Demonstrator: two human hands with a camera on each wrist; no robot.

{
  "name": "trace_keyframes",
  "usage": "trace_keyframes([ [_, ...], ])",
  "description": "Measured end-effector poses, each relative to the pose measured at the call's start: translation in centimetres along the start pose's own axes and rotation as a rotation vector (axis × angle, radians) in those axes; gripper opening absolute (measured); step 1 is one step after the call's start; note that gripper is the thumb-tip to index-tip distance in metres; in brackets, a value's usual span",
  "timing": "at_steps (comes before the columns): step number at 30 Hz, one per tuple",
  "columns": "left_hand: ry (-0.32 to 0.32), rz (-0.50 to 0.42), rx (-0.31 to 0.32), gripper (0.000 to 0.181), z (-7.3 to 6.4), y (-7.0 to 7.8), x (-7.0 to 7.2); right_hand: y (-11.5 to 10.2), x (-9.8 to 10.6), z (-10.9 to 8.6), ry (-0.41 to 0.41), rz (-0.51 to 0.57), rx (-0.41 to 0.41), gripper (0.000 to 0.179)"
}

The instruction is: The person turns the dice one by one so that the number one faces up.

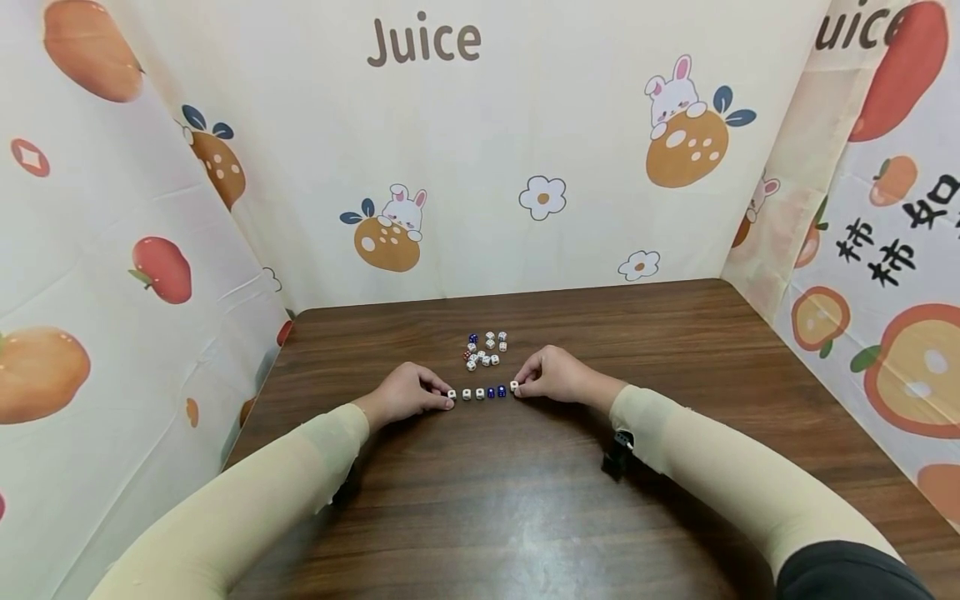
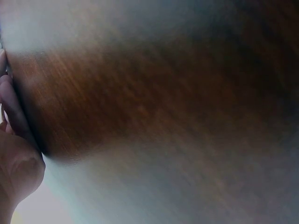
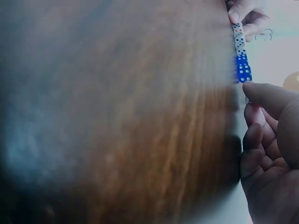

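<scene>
A short row of dice runs across the middle of the table in the head view. At its left end my left hand (image 1: 405,392) pinches a white die (image 1: 452,395) between thumb and fingers. My right hand (image 1: 553,375) holds another white die (image 1: 514,387) at the right end, thumb and finger on its sides. Between them sit two white dice, the nearer to the middle being a white die (image 1: 480,394), and then two blue dice (image 3: 244,70). The left wrist view shows only part of the left hand (image 2: 18,158), its die hidden.
Behind the row lies a loose cluster of several dice, mostly white dice (image 1: 485,360), with a blue die (image 1: 473,338) and a red die (image 1: 467,356). The brown wooden table (image 1: 465,500) meets printed cloth walls (image 1: 480,150) at the back and sides.
</scene>
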State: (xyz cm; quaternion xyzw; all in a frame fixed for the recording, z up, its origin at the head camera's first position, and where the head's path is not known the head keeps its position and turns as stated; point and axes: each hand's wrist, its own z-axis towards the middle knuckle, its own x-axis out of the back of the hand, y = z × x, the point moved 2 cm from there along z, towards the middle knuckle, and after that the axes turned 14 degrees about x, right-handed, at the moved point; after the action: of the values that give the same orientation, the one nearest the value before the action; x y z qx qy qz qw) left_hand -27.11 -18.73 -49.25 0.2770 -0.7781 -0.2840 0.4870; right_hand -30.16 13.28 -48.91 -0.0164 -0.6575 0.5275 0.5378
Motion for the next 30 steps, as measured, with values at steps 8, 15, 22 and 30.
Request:
trace_keyframes([
  [8, -0.002, -0.005, 0.001, 0.021, 0.05, -0.07, 0.09, -0.10, -0.34, 0.02, -0.010, -0.041, 0.011, 0.004],
  [15, -0.003, -0.006, 0.006, 0.022, -0.02, -0.08, 0.14, 0.07, -0.39, 0.12, -0.028, -0.082, 0.008, 0.007],
  [22, 0.000, -0.003, 0.001, 0.022, -0.02, -0.08, 0.09, -0.20, -0.29, 0.21, -0.033, -0.082, 0.010, 0.007],
  [30, 0.002, -0.002, -0.003, 0.021, 0.00, -0.05, 0.08, -0.37, -0.21, 0.20, -0.040, -0.079, 0.017, 0.008],
])
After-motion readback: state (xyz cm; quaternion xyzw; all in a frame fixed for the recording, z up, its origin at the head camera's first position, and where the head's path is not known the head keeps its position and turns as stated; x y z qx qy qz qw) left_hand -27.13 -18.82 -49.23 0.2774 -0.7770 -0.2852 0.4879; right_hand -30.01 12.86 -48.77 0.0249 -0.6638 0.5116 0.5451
